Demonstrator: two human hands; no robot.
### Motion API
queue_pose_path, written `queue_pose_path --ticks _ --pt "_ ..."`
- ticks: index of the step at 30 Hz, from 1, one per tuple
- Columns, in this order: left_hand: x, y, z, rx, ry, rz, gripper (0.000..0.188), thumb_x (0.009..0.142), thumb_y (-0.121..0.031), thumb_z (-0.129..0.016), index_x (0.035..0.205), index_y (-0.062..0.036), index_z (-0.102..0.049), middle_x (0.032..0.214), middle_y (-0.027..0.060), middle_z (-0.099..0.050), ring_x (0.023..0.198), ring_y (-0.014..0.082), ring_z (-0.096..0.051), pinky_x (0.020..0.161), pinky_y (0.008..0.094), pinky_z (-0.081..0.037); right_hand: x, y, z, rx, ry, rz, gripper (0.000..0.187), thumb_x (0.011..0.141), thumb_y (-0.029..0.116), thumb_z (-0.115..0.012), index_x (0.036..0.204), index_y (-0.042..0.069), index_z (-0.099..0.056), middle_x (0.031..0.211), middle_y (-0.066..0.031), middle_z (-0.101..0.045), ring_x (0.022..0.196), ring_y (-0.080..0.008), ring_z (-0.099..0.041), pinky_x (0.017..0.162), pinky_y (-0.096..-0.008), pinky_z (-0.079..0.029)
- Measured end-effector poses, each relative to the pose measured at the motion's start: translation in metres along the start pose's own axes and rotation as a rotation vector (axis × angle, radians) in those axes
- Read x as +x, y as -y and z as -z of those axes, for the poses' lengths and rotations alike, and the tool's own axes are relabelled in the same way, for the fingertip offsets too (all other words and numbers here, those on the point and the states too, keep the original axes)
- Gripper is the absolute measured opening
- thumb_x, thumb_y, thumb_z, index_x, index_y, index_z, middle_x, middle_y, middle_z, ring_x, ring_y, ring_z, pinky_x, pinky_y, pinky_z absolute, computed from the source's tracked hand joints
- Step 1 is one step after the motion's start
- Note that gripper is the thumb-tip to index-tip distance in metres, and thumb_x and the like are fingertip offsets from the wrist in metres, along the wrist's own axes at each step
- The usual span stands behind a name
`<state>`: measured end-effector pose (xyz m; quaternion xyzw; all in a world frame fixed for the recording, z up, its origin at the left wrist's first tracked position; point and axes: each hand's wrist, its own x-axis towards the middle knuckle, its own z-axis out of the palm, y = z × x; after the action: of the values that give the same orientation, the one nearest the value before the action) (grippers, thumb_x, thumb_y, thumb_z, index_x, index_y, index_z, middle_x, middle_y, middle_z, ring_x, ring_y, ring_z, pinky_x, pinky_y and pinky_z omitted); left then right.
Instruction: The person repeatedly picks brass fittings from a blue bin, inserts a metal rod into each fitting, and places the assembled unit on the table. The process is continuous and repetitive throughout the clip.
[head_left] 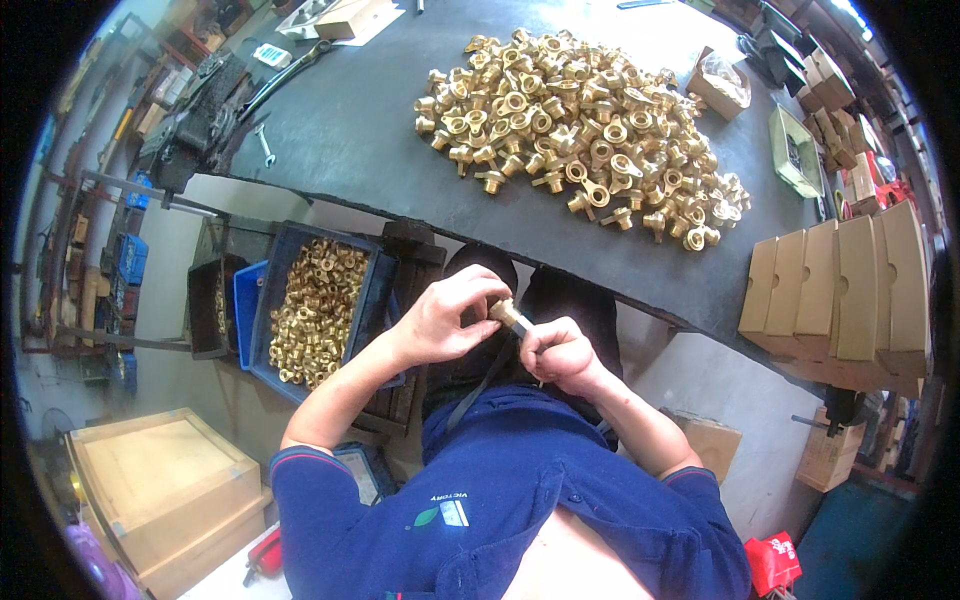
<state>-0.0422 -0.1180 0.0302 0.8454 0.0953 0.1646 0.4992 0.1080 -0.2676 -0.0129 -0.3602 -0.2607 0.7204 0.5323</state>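
Note:
Over my lap, my left hand (452, 316) pinches a brass fitting (503, 311) between thumb and fingertips. My right hand (560, 352) is closed in a fist around a short grey metal rod-like tool (521, 327). The tool's end meets the fitting; how far it goes in, I cannot tell. Beyond my hands, a large heap of similar brass fittings (560, 120) lies on the dark table. To my left, a blue crate (372, 290) holds many more of them.
The dark table's (330, 150) near edge runs just beyond my hands. A wrench (264, 146) lies at its left. Cardboard boxes (838, 285) stand in a row at the right, with a pale green tray (795, 150) behind. A wooden box (165, 470) sits low at left.

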Motion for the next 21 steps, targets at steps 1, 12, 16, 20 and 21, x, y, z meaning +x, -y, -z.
queue_pose_path --ticks 1,12,16,20,21 --pt "-0.001 0.001 0.001 -0.044 -0.032 0.005 0.029 0.066 0.002 -0.068 0.092 -0.0008 -0.056 0.094 0.0116 -0.056 0.078 0.0191 -0.059 0.069 0.0285 -0.048 -0.001 0.001 -0.002 0.145 0.019 0.026 0.009 0.062 -0.004 -0.046 0.063 0.000 -0.055 0.053 -0.0024 -0.045 0.039 -0.0065 -0.033 0.036 -0.0204 -0.022" --pt "0.004 0.020 -0.024 -0.716 -0.045 0.282 0.016 0.080 -0.001 -0.060 0.096 0.0026 -0.058 0.090 0.0085 -0.063 0.082 0.0149 -0.060 0.079 0.0291 -0.049 -0.001 0.006 0.012 0.623 0.248 -0.015 0.026 0.072 0.024 -0.065 0.064 0.004 -0.051 0.054 0.0023 -0.035 0.043 -0.0045 -0.031 0.036 -0.0190 -0.023" --pt "0.011 0.020 -0.027 -0.635 -0.053 0.386 0.013 0.083 -0.005 -0.059 0.093 0.0029 -0.059 0.080 0.0073 -0.063 0.068 0.0114 -0.060 0.064 0.0251 -0.050 0.001 0.001 0.008 -0.660 -0.115 0.396 0.006 0.062 0.001 -0.049 0.063 0.003 -0.054 0.054 -0.0022 -0.047 0.051 -0.0119 -0.044 0.048 -0.0256 -0.034" --pt "0.019 0.020 -0.030 -0.689 -0.017 0.452 0.013 0.082 -0.006 -0.060 0.092 0.0032 -0.060 0.077 0.0070 -0.063 0.066 0.0117 -0.060 0.060 0.0249 -0.050 -0.007 0.003 0.013 -0.007 -0.072 0.150 0.007 0.062 -0.003 -0.045 0.061 0.000 -0.052 0.050 -0.0024 -0.042 0.042 -0.0098 -0.036 0.040 -0.0242 -0.028" --pt "0.020 0.020 -0.030 -0.749 -0.004 0.445 0.013 0.082 -0.005 -0.060 0.092 0.0033 -0.060 0.077 0.0070 -0.063 0.066 0.0120 -0.060 0.060 0.0251 -0.050 -0.010 0.005 0.016 0.279 -0.021 0.039 0.007 0.062 -0.003 -0.045 0.060 -0.001 -0.051 0.050 -0.0026 -0.041 0.040 -0.0091 -0.034 0.037 -0.0236 -0.026"
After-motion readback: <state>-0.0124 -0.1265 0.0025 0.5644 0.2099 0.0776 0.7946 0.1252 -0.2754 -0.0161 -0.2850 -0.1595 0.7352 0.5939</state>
